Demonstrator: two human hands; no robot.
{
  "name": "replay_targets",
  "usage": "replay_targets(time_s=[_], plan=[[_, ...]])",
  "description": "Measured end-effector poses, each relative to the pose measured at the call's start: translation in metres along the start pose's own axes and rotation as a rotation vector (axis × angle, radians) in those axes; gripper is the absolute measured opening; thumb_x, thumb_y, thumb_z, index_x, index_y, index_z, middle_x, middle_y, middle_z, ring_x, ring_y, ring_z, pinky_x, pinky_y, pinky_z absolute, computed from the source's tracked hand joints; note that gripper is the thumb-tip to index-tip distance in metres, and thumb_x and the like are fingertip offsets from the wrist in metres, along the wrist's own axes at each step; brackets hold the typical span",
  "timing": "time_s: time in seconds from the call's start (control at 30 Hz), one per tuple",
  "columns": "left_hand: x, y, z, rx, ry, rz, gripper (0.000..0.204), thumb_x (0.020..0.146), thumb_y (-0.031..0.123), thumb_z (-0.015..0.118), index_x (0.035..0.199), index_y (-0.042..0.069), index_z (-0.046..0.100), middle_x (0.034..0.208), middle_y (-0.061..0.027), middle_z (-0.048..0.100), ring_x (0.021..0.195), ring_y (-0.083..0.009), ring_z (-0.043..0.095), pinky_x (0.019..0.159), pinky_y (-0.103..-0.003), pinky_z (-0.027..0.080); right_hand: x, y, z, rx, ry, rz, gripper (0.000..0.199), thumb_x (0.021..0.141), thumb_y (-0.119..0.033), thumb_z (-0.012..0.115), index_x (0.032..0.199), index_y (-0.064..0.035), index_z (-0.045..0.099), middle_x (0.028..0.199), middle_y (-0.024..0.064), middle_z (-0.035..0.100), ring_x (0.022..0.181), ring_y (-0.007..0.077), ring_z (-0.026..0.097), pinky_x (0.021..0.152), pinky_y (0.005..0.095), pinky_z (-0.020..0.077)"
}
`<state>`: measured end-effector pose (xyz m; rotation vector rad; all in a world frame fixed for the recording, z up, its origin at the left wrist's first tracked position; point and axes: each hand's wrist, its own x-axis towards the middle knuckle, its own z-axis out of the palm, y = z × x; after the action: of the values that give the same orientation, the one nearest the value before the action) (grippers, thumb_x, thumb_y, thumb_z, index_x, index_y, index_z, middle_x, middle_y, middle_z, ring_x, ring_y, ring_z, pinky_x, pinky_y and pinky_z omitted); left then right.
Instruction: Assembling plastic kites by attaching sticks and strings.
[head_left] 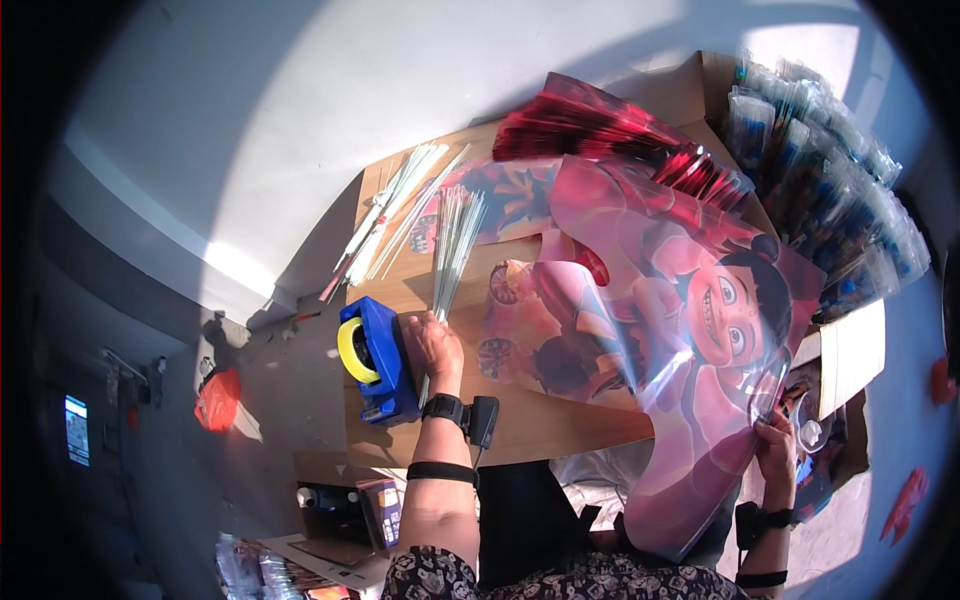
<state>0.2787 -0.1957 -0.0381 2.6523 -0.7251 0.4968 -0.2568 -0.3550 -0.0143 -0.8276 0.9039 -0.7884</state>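
Observation:
My left hand [437, 350] lies on the lower part of a bundle of thin white sticks [458, 250], its fingers curled round them. How many sticks the fingers grip is hidden. Just left of this hand stands a blue tape dispenser [388, 350] with a roll of yellow tape [354, 351]. At the right, my right hand [776, 450] pinches the edge of a large glossy plastic sheet [690, 390] printed with a smiling cartoon figure. The sheet is cut to a curved outline, and its lower part hangs over the table's front edge.
More white sticks [390, 210] lie tied at the table's [450, 425] far left. Behind the sheet is a stack of dark red printed sheets [590, 120]. Clear-wrapped packages [830, 170] are piled at far right. Below are an open carton [330, 510] and a red bag [218, 400].

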Motion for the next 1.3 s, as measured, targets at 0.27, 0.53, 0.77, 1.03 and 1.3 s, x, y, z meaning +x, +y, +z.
replay_targets(time_s=[0.27, 0.53, 0.77, 1.03, 1.3], plan=[[0.053, 0.009, 0.017, 0.045, -0.024, -0.002, 0.016, 0.078, 0.001, 0.051, 0.091, -0.002, 0.061, 0.097, -0.0218, 0.056, 0.094, -0.0371, 0.053, 0.083, -0.044, 0.044, -0.002, 0.005, -0.012, -0.116, 0.132, 0.102, 0.026, 0.074, 0.005, 0.054, 0.100, 0.0048, 0.060, 0.085, 0.0076, 0.065, 0.071, 0.0155, 0.063, 0.068, 0.0276, 0.0529], [0.069, 0.046, 0.003, -0.316, -0.189, 0.218, 0.046, 0.079, 0.025, 0.067, 0.112, -0.005, 0.056, 0.113, -0.0220, 0.056, 0.108, -0.0354, 0.052, 0.093, -0.043, 0.041, 0.008, 0.001, -0.014, -0.159, 0.118, 0.098, 0.026, 0.074, 0.005, 0.050, 0.098, 0.0044, 0.060, 0.083, 0.0078, 0.066, 0.069, 0.0154, 0.064, 0.068, 0.0276, 0.0535], [0.057, 0.124, 0.002, -0.291, -0.532, 0.206, 0.077, 0.069, 0.045, 0.074, 0.124, -0.002, 0.048, 0.127, -0.0249, 0.047, 0.122, -0.0368, 0.043, 0.103, -0.044, 0.035, -0.002, -0.013, 0.005, -0.224, 0.099, 0.156, 0.028, 0.073, 0.005, 0.053, 0.100, 0.0046, 0.059, 0.084, 0.0099, 0.067, 0.069, 0.0152, 0.066, 0.061, 0.0256, 0.0557], [0.014, 0.178, -0.022, -0.419, -0.497, 0.450, 0.065, 0.077, 0.037, 0.069, 0.125, -0.001, 0.045, 0.120, -0.0227, 0.053, 0.111, -0.0371, 0.050, 0.092, -0.045, 0.042, -0.004, 0.003, 0.017, -0.321, 0.124, 0.165, 0.018, 0.071, 0.004, 0.057, 0.087, 0.0024, 0.064, 0.073, 0.0054, 0.065, 0.060, 0.0104, 0.062, 0.055, 0.0221, 0.0482], [-0.012, 0.144, -0.031, -0.480, -0.420, 0.270, 0.032, 0.074, 0.000, 0.065, 0.105, -0.001, 0.055, 0.085, -0.0175, 0.063, 0.088, -0.0343, 0.062, 0.078, -0.042, 0.048, 0.002, 0.041, 0.066, -0.042, -0.001, -0.014, 0.019, 0.078, 0.010, 0.051, 0.094, 0.0055, 0.061, 0.079, 0.0099, 0.067, 0.067, 0.0160, 0.064, 0.065, 0.0262, 0.0524]])
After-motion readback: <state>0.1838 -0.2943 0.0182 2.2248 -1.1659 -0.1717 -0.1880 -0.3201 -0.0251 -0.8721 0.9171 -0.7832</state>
